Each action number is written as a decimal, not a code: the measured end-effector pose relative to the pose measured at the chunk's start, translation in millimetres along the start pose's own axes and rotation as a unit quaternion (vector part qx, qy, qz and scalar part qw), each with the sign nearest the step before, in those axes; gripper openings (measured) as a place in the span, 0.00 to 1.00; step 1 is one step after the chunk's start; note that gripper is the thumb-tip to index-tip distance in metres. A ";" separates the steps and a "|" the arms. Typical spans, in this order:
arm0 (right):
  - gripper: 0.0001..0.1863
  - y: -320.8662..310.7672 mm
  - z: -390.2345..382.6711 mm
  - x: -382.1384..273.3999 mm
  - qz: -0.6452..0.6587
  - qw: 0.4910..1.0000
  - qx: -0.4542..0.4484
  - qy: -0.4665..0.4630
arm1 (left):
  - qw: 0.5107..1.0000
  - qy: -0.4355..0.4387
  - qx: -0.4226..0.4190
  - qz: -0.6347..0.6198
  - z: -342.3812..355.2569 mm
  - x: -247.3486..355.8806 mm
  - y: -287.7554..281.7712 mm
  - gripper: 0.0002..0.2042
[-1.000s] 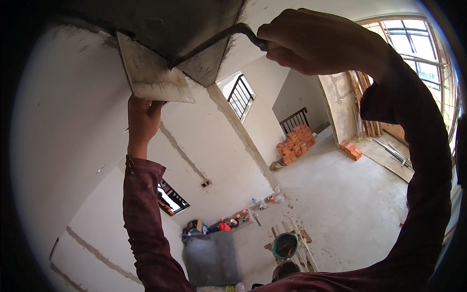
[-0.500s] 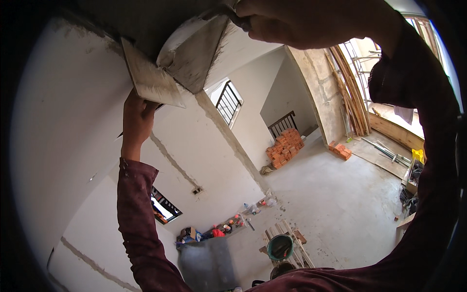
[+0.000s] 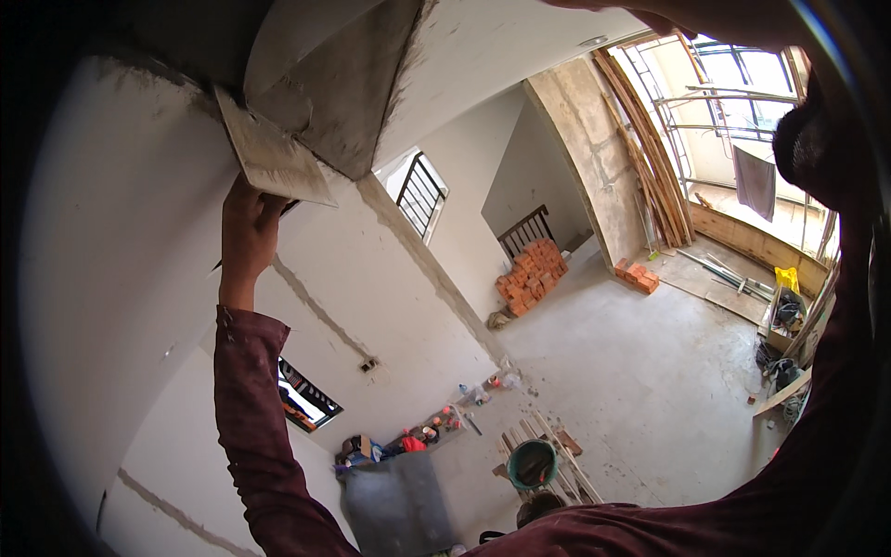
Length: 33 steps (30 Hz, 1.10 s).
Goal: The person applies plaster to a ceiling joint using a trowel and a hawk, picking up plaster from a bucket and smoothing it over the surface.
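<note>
High at the upper left, my left hand (image 3: 249, 223) is closed under a plasterer's hawk (image 3: 278, 160), a flat, pale board smeared with grey. The hawk is held tilted against the corner where the white wall meets the ceiling work. Just above it is a grey, freshly coated triangular patch (image 3: 348, 88) with ragged edges. At the top edge, right of centre, my right hand (image 3: 650, 17) is mostly cut off by the frame. Its fingers, and anything in them, are out of sight.
Below, a green bucket (image 3: 533, 464) stands on a wooden plank platform (image 3: 577, 472). Orange bricks (image 3: 533, 278) are piled by a railing. Long timbers (image 3: 650, 158) lean near a bright opening with scaffolding. Bottles and bags (image 3: 429, 434) line the wall base beside a dark sheet (image 3: 394, 501).
My right hand, earlier gripping a dark handle by the coated patch, has swung right and up, mostly out of frame. My left hand keeps the hawk at the corner; the view has shifted slightly.
</note>
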State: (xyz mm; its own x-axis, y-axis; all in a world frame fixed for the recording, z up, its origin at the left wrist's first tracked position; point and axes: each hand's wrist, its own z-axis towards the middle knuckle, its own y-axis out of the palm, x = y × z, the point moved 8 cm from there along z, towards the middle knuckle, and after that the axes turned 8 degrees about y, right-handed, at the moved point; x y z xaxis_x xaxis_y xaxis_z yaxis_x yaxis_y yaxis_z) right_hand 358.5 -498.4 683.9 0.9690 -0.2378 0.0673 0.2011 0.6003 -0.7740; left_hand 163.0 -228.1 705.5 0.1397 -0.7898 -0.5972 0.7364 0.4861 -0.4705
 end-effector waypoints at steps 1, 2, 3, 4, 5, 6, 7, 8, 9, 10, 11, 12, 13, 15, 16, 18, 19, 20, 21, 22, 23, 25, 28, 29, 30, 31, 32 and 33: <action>0.10 0.6 -4.8 12.1 0.014 0.999 -0.001 0.046 | 1.000 -0.011 0.001 -0.012 0.5 -2.3 1.2 0.12; 0.10 3.4 -11.0 28.8 0.037 0.993 -0.004 0.111 | 0.999 -0.022 0.001 -0.026 1.7 -3.6 3.9 0.11; 0.10 7.8 -20.6 51.6 0.060 0.979 0.001 0.194 | 0.999 -0.031 0.003 -0.040 2.9 -5.2 6.9 0.11; 0.10 17.7 -34.0 78.9 0.082 0.957 0.019 0.277 | 0.998 -0.039 0.003 -0.055 3.8 -6.7 10.4 0.11; 0.12 32.8 -49.9 110.9 0.047 0.943 0.111 0.310 | 0.997 -0.044 0.005 -0.067 5.6 -7.0 10.7 0.12; 0.13 46.5 -40.8 111.7 -0.055 0.968 0.217 0.116 | 0.996 -0.064 -0.011 -0.061 -1.0 -9.8 5.3 0.12; 0.14 61.6 -49.1 107.2 -0.159 0.931 0.321 -0.073 | 0.997 -0.059 -0.014 -0.047 -3.1 -9.3 -2.2 0.12; 0.14 74.2 -54.9 99.3 -0.149 0.912 0.352 -0.151 | 0.998 -0.047 -0.009 -0.045 -1.2 -7.9 -1.3 0.12; 0.14 92.4 -58.1 90.4 -0.144 0.886 0.376 -0.230 | 0.998 -0.042 -0.004 -0.044 -6.5 -8.0 2.5 0.12; 0.14 104.6 -48.8 83.3 -0.016 0.916 0.343 -0.208 | 0.997 -0.053 -0.006 -0.050 -7.9 -8.6 2.1 0.12; 0.13 123.3 -37.2 70.8 0.112 0.929 0.301 -0.183 | 0.996 -0.066 -0.010 -0.057 -10.6 -11.7 5.4 0.12; 0.13 144.0 -27.0 57.5 0.237 0.926 0.254 -0.152 | 0.995 -0.076 -0.012 -0.065 -12.1 -13.1 8.4 0.12; 0.13 162.7 -16.8 46.6 0.354 0.905 0.205 -0.118 | 0.997 -0.060 -0.010 -0.055 -12.1 -10.8 9.0 0.12; 0.14 180.8 3.3 11.9 0.461 0.854 0.183 -0.157 | 1.000 -0.017 0.003 -0.020 -6.9 -5.8 2.0 0.11; 0.14 186.8 17.4 5.5 0.470 0.844 0.195 -0.167 | 0.998 -0.039 0.012 -0.057 -2.8 -8.3 8.6 0.11; 0.14 202.6 51.0 -10.0 0.499 0.816 0.218 -0.191 | 0.995 -0.052 0.006 -0.085 0.1 -5.8 11.3 0.12; 0.14 210.0 71.7 -16.8 0.513 0.801 0.233 -0.202 | 0.993 -0.065 0.001 -0.097 -3.3 -7.9 11.2 0.13; 0.13 211.8 88.1 -21.0 0.524 0.787 0.246 -0.213 | 0.997 -0.048 0.001 -0.060 -4.9 -7.7 8.2 0.13; 0.13 212.7 102.0 -23.8 0.526 0.784 0.248 -0.219 | 0.998 -0.052 0.001 -0.048 -6.4 -7.2 6.5 0.12; 0.13 213.1 114.8 -27.1 0.529 0.779 0.250 -0.226 | 0.998 -0.056 0.000 -0.035 -8.4 -4.4 5.5 0.11; 0.13 212.6 126.0 -29.2 0.531 0.775 0.253 -0.232 | 0.998 -0.061 -0.002 -0.023 -8.8 -2.0 4.6 0.10; 0.12 210.0 142.0 -27.0 0.502 0.778 0.311 -0.216 | 0.998 -0.054 -0.016 0.018 -6.7 3.6 1.9 0.09; 0.10 214.6 161.2 -28.3 0.489 0.776 0.326 -0.230 | 0.996 -0.065 -0.007 0.059 -11.3 2.2 0.0 0.11; 0.10 217.5 166.3 -29.9 0.494 0.773 0.326 -0.230 | 0.995 -0.071 0.000 0.068 -13.3 1.1 -0.6 0.12; 0.10 220.7 171.4 -30.9 0.498 0.770 0.326 -0.229 | 0.994 -0.087 -0.003 0.073 -14.7 -0.4 0.1 0.12; 0.10 225.1 177.2 -32.7 0.497 0.771 0.327 -0.227 | 0.991 -0.103 -0.006 0.079 -16.0 -0.6 -1.8 0.12; 0.09 231.2 184.2 -33.9 0.495 0.772 0.329 -0.225 | 0.989 -0.119 -0.009 0.085 -18.0 -2.6 -3.2 0.13; 0.09 237.5 191.5 -35.3 0.493 0.773 0.331 -0.223 | 0.988 -0.097 -0.020 0.120 -21.6 -5.3 -3.9 0.13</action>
State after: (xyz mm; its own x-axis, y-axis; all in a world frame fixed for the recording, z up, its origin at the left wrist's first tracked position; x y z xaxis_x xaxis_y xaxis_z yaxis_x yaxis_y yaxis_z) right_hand 399.6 -201.2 618.2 0.6219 0.7827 -0.0256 -0.7802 0.6165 -0.1057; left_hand 145.1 -217.7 696.5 0.4351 -0.7045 -0.5608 0.6400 0.6800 -0.3577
